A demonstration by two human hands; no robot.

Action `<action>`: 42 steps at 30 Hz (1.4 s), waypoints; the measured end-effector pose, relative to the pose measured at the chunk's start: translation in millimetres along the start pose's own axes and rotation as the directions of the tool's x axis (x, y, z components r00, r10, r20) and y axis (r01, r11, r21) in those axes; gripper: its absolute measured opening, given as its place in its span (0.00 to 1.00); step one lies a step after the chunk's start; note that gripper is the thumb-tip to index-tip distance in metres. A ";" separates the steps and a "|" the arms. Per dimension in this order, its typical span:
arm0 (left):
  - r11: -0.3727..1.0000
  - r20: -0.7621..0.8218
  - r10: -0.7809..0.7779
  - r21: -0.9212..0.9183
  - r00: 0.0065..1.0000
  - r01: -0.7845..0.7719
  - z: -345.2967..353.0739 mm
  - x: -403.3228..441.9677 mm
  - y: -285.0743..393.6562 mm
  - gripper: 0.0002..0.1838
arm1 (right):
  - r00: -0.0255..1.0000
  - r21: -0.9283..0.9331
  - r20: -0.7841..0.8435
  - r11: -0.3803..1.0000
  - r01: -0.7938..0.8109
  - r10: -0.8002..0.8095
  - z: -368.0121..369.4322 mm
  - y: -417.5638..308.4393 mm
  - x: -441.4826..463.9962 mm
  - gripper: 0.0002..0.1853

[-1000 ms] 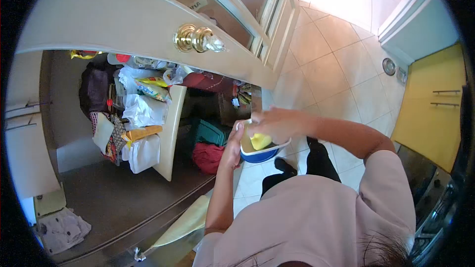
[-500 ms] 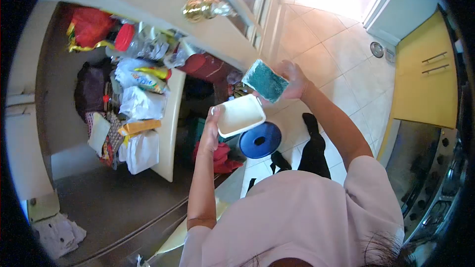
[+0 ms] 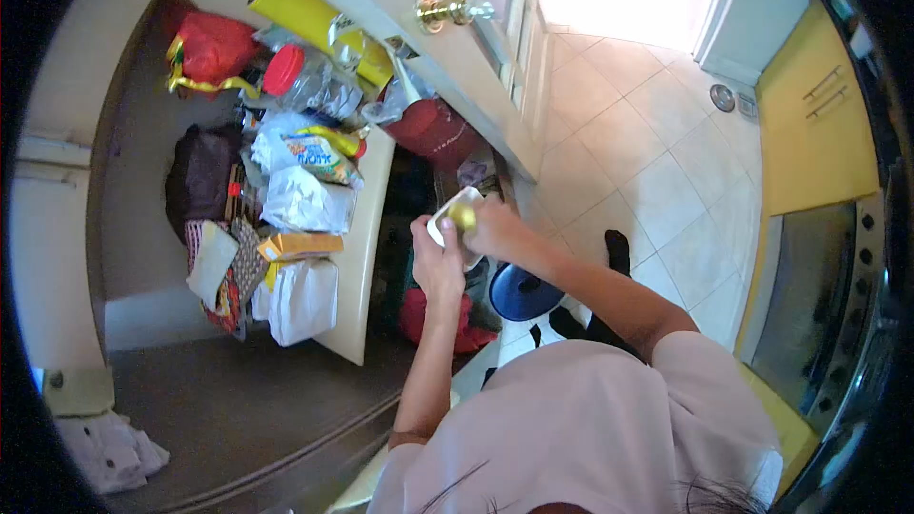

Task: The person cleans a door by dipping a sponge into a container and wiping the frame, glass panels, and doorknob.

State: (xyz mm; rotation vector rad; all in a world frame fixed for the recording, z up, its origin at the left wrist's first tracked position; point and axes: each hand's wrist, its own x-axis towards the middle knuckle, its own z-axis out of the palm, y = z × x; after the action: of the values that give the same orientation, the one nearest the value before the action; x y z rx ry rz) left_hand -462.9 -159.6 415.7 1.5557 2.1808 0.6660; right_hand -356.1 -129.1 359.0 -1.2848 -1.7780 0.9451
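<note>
My left hand [image 3: 437, 264] is closed around the side of a small white plastic container [image 3: 441, 226], tilted in front of me. In my right hand [image 3: 493, 228] is a scrub sponge, its yellow side [image 3: 463, 217] showing between the fingers. The sponge is at the container's mouth; whether it presses on the inner wall I cannot make out. Below my hands stands a blue round bin or lid [image 3: 523, 293] with a dark centre. Beside my left forearm lies a red cloth [image 3: 426, 317].
A cupboard shelf [image 3: 367, 257] on the left holds bags, a red-lidded jar [image 3: 286, 70], a yellow tube [image 3: 295, 11] and an orange box [image 3: 303, 246]. A door with a brass knob [image 3: 443, 11] stands ajar ahead. On the right are yellow cabinets [image 3: 817, 124] and an oven [image 3: 809, 295].
The sponge has come left and down from beside the container to its opening, turning from green side to yellow. The container has tilted more upright. My view has shifted slightly left.
</note>
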 end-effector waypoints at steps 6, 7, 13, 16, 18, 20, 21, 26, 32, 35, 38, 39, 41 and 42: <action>0.798 0.316 -0.081 -0.548 0.945 0.251 23.5 39.0 -71.5 0.23 | 0.733 0.322 0.574 0.924 0.209 -0.366 -22.9 61.1 20.0 0.13; 0.694 0.390 -0.015 -0.659 0.921 0.291 17.3 44.7 -80.1 0.23 | 0.752 0.365 0.527 0.905 0.220 -0.395 -32.6 76.0 21.0 0.15; 0.830 0.237 -0.072 -0.524 0.969 0.190 -35.7 112.7 -187.9 0.24 | 0.931 0.970 0.079 0.188 -0.155 0.356 -62.4 109.0 57.4 0.26; 0.900 0.156 -0.042 -0.422 0.987 0.105 -55.6 127.8 -191.6 0.23 | 0.847 0.550 -0.511 0.814 0.190 0.148 -66.3 75.3 104.8 0.27; 0.877 0.150 -0.079 -0.459 0.986 0.140 -56.1 124.7 -192.1 0.23 | 0.751 0.221 -0.655 0.932 0.287 -0.076 -57.4 46.1 127.4 0.26; 0.831 0.169 -0.171 -0.504 0.971 0.234 -56.7 126.4 -212.0 0.24 | 0.686 0.110 -0.722 0.966 0.234 -0.084 -41.9 38.2 143.0 0.24; 0.834 0.171 -0.182 -0.494 0.968 0.244 -55.5 126.5 -232.9 0.24 | 0.692 0.122 -0.718 0.966 0.227 -0.072 -29.4 53.2 145.8 0.24; 0.701 0.244 -0.255 -0.620 0.936 0.352 -54.1 132.9 -263.1 0.28 | 0.680 0.373 -0.666 0.926 -0.052 0.306 15.3 118.6 156.1 0.20; 0.683 0.291 -0.317 -0.591 0.903 0.430 -57.6 137.3 -249.2 0.30 | 0.618 0.257 -0.782 0.945 0.204 0.079 -25.7 28.7 186.0 0.23; 0.666 0.312 -0.319 -0.598 0.895 0.446 -56.4 135.6 -235.7 0.32 | 0.631 0.333 -0.673 0.920 -0.206 0.385 16.0 120.7 181.7 0.16; 0.676 0.312 -0.324 -0.585 0.893 0.449 -57.0 135.9 -231.9 0.34 | 0.659 0.487 -0.474 0.797 -0.356 0.584 22.8 152.0 187.9 0.12; 0.690 0.311 -0.335 -0.562 0.890 0.456 -55.9 135.8 -226.8 0.34 | 0.722 0.591 -0.483 0.793 -0.150 0.496 23.5 147.8 197.9 0.13; 0.697 0.335 -0.351 -0.530 0.875 0.482 -56.2 138.5 -226.6 0.34 | 0.629 0.409 -0.739 0.902 0.136 0.241 -14.7 73.1 222.3 0.15; 0.706 0.352 -0.362 -0.502 0.863 0.500 -58.2 137.9 -227.6 0.34 | 0.629 0.370 -0.751 0.917 0.149 0.201 -31.5 38.9 229.1 0.16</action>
State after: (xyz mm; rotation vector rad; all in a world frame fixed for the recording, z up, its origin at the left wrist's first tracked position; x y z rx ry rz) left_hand -713.8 -100.8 327.4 0.7163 1.8192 0.8382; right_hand -364.6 104.9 371.5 -1.1809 -0.8143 0.5623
